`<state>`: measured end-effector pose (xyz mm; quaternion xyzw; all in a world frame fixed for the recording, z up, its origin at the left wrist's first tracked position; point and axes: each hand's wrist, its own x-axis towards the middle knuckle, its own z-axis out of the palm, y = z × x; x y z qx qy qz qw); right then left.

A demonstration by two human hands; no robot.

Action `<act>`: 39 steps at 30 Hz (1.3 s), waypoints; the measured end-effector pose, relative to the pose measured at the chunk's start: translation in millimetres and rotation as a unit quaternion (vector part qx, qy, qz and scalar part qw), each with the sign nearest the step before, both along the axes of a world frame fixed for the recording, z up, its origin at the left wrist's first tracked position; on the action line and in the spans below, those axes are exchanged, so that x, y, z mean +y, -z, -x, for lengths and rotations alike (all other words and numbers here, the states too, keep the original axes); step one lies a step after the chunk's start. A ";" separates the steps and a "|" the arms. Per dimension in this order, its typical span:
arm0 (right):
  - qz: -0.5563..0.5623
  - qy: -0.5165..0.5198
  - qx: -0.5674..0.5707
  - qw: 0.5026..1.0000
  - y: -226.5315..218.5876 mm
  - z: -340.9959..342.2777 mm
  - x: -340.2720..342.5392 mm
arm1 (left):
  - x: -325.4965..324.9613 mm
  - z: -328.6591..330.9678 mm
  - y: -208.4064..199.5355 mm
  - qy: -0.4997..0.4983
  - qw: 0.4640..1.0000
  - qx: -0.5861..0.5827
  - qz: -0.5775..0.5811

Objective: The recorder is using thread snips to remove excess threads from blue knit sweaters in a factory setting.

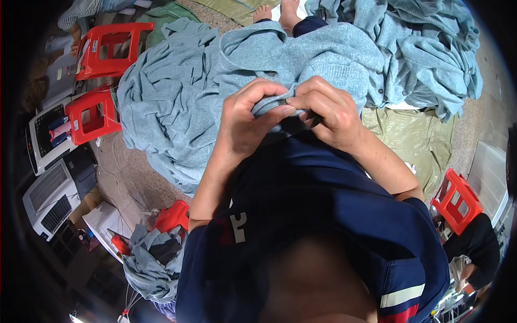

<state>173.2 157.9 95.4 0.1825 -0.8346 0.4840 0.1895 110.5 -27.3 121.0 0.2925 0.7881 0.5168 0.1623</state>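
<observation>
A light blue knitted garment [318, 51] lies across my lap, its edge bunched up in front of my body. The fingers and thumb of my left hand [245, 116] pinch a fold of that edge. Right beside it, the closed fingers of my right hand [334, 110] grip the same edge, thumb and fingertips nearly meeting the left thumb. A small dark object [312, 119] shows under the right fingers; its kind is too hidden to tell. Heaped light blue knitwear [167, 102] spreads on the left.
Another pile of blue knits [431, 59], with dark buttons, lies at the right over an olive sheet [414, 140]. Red stools [110, 48] stand at the left, another red stool [458, 202] at the right. White appliances [51, 196] line the left. Co-workers' arms appear upper left and lower right.
</observation>
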 end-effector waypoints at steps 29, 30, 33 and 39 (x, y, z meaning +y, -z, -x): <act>-0.046 0.048 -0.257 0.964 39.7 -14.5 58.9 | -80.4 31.1 36.5 -0.120 0.983 0.039 0.134; -0.033 0.075 -0.232 0.969 36.7 -19.5 52.4 | -87.1 32.6 37.9 -0.123 0.983 0.028 0.134; -0.075 0.049 0.053 0.995 24.9 -24.2 32.8 | -96.7 36.3 39.1 -0.145 0.982 -0.035 0.118; -0.140 0.022 -0.134 0.981 40.5 -31.7 12.9 | -102.8 37.4 33.7 -0.208 0.954 -0.216 -0.030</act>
